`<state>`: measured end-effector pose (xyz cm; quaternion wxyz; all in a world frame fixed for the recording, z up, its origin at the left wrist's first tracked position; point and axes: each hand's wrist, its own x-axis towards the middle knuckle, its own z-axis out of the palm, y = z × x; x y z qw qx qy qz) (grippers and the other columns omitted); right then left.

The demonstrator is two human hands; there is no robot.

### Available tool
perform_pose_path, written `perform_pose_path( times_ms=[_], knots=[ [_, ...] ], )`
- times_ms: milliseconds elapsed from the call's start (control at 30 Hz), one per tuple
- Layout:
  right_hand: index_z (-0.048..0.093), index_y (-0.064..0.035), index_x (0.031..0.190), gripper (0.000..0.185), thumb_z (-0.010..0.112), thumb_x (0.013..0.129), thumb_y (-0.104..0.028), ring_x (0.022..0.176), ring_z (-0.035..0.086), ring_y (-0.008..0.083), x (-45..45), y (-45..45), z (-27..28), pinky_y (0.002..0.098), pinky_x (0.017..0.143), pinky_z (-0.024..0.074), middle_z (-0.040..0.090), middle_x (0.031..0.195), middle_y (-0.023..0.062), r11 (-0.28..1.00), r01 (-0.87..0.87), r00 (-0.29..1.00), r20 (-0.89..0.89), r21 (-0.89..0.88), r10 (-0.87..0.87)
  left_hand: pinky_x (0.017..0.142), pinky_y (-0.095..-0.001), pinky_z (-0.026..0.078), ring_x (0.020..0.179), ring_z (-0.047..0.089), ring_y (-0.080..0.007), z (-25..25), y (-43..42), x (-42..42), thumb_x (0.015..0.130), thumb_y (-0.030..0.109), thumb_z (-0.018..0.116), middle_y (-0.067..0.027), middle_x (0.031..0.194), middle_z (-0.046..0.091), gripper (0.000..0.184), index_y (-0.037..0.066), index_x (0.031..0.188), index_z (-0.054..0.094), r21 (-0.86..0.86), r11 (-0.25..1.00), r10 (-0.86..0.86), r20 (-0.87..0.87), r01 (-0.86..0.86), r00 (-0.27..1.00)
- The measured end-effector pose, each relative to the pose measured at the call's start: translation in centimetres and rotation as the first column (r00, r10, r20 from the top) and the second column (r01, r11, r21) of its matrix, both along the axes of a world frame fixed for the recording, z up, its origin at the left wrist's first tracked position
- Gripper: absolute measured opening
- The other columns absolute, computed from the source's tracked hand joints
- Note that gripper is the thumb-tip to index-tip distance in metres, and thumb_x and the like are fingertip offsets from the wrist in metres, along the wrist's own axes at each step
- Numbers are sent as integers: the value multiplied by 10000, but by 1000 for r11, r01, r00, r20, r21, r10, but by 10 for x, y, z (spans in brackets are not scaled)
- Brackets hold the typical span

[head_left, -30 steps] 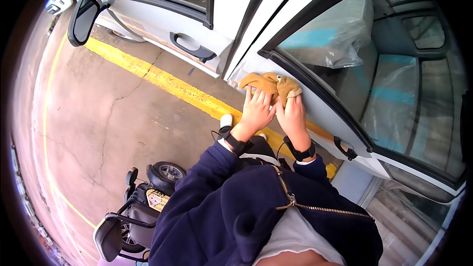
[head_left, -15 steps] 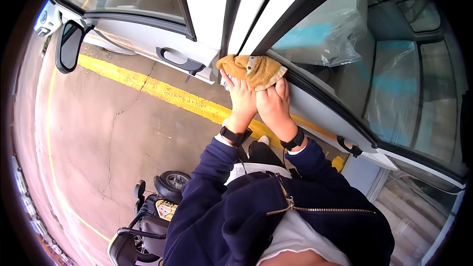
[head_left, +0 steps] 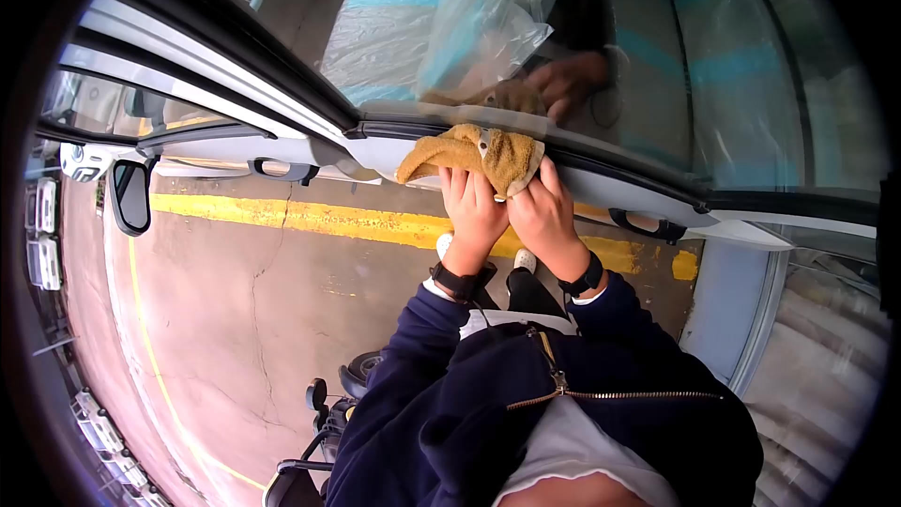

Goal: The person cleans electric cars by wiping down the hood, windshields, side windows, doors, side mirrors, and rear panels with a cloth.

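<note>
Both of my hands hold a tan cleaning cloth (head_left: 488, 152) with a light edge and a small white tag. It lies bunched against the white car door (head_left: 582, 183), just under the black window trim (head_left: 648, 169). My left hand (head_left: 474, 216) grips its lower middle, fingers pointing up under the folds. My right hand (head_left: 542, 211) presses close beside the left and grips the cloth's right end. The fingertips are partly hidden by the fabric. Above them, the window glass (head_left: 572, 122) mirrors a hand and the cloth.
A door handle (head_left: 648, 225) sits to the right, and another handle (head_left: 282, 171) is on the front door. A side mirror (head_left: 131, 195) juts out at far left. Plastic-wrapped seats (head_left: 394, 19) show through the glass. Below run a yellow floor line (head_left: 328, 219) and a partly hidden wheeled scooter (head_left: 324, 422).
My view has turned toward the rear window. Both hands and the cloth have moved from the door pillar rightward, along the strip below the window. The hands still hold the cloth.
</note>
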<state>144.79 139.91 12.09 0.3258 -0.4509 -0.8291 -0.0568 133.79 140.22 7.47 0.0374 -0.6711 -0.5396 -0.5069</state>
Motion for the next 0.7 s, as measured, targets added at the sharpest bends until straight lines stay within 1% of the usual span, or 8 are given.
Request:
perform_pose_path(
  times_ms=[200, 267, 333, 367, 500, 600, 633, 700],
  knots=[
    [664, -2, 967, 289, 604, 684, 6, 1038, 593, 357, 120, -28, 15, 418, 807, 533, 662, 897, 158, 991, 126, 985, -109, -54, -132, 966, -545, 415, 1035, 621, -386, 36, -21, 107, 787, 199, 653, -240, 1074, 651, 425, -90, 1095, 601, 24, 994, -101, -181, 107, 978],
    [658, 10, 973, 290, 585, 693, 19, 1045, 586, 391, 160, -42, 20, 440, 824, 522, 666, 939, 181, 980, 186, 967, -162, -76, -196, 936, -518, 434, 946, 640, -349, 43, -26, 146, 770, 199, 636, -203, 972, 658, 397, -79, 1052, 612, 40, 985, -154, -268, 170, 951],
    [653, 20, 998, 299, 590, 706, 9, 1059, 584, 383, 196, -59, 24, 429, 840, 519, 668, 945, 180, 950, 291, 947, -104, -117, -303, 910, -511, 443, 856, 643, -312, 46, -33, 186, 772, 212, 606, -169, 868, 642, 377, -74, 1018, 617, 58, 975, -182, -353, 215, 918],
    [652, 21, 1007, 298, 591, 716, 5, 1066, 583, 378, 211, -65, 26, 424, 847, 517, 669, 943, 179, 933, 343, 931, -92, -104, -353, 908, -523, 441, 868, 645, -320, 48, -33, 205, 777, 209, 591, -180, 888, 646, 375, -76, 1019, 617, 118, 960, -194, -376, 254, 906],
    [649, 16, 1033, 302, 596, 737, -5, 1087, 579, 364, 243, -83, 19, 412, 862, 515, 670, 972, 175, 889, 455, 878, -137, -56, -458, 946, -540, 416, 933, 631, -335, 37, -45, 246, 762, 204, 591, -187, 967, 650, 395, -62, 1052, 615, 59, 956, -223, -488, 287, 844],
    [597, 19, 1144, 387, 596, 760, -23, 1119, 563, 367, 251, -98, 6, 417, 902, 499, 635, 1104, 196, 916, 400, 908, -124, -32, -401, 1020, -536, 350, 1103, 548, -360, 38, -55, 250, 745, 161, 632, -200, 1051, 631, 464, -47, 1155, 566, -26, 922, -381, -231, 386, 895],
    [597, 19, 1144, 387, 596, 760, -23, 1119, 563, 367, 252, -105, 2, 417, 902, 499, 635, 1104, 196, 919, 394, 909, -136, -36, -395, 1020, -536, 350, 1103, 548, -360, 37, -63, 245, 745, 161, 632, -200, 1051, 631, 464, -47, 1155, 566, -30, 925, -375, -243, 379, 895],
    [567, 30, 1183, 420, 588, 767, -25, 1115, 557, 389, 256, -118, -8, 427, 917, 489, 626, 1109, 213, 939, 307, 912, -234, -156, -337, 1006, -539, 350, 1104, 506, -396, 33, -74, 232, 729, 167, 663, -212, 1074, 604, 484, -46, 1149, 548, -175, 825, -562, -155, 537, 813]
  ],
)
